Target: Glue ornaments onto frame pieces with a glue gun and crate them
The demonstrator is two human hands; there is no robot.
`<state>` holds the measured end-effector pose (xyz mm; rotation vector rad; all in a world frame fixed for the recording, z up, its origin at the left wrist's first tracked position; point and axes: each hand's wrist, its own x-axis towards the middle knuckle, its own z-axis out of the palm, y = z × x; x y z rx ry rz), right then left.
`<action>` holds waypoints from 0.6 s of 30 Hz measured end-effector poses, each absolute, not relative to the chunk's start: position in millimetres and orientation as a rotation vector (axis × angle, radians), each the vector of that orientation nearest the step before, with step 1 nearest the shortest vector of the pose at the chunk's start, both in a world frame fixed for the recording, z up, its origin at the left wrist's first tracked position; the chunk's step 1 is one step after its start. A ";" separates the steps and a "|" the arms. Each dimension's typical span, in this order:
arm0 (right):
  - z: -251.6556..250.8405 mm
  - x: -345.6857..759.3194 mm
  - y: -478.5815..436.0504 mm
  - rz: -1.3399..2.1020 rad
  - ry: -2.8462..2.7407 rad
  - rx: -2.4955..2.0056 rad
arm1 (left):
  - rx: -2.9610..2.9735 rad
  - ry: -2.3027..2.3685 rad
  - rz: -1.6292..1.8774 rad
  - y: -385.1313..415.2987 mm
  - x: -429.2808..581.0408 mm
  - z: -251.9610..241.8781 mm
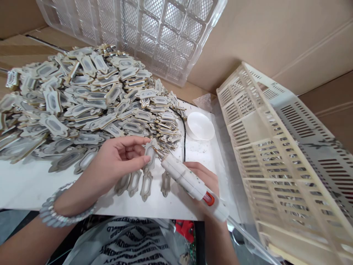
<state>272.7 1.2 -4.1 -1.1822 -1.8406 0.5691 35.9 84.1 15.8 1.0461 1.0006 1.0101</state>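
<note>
My left hand pinches one flat grey ornate piece with gold edging, holding it upright over the white table. In my right hand is a white glue gun with an orange trigger; its metal tip touches that piece. Several similar pieces lie in a row on the table just below my hands. A big heap of the same pieces covers the table's left and back.
A round white dish sits right of the heap, with a black cord running beside it. A cream slatted plastic crate stands tilted at the right. A clear plastic compartment tray leans against cardboard behind.
</note>
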 end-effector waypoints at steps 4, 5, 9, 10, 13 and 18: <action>-5.1 273.8 2.0 0.567 -1.848 -1.170 | 1.065 1.007 1.011 83.7 36.5 17.0; -5.1 274.0 2.0 0.569 -1.850 -1.167 | 1.071 1.007 1.012 83.6 36.6 17.6; -4.4 274.5 0.8 0.597 -1.825 -1.170 | 1.089 1.011 1.013 83.3 35.6 19.9; -4.2 274.6 0.6 0.603 -1.815 -1.176 | 1.091 1.013 1.015 83.3 35.1 20.1; -3.8 274.5 0.6 0.603 -1.798 -1.191 | 1.091 1.019 1.026 83.6 33.9 20.1; -3.2 273.8 1.0 0.596 -1.798 -1.193 | 1.105 1.022 1.028 83.2 35.0 20.3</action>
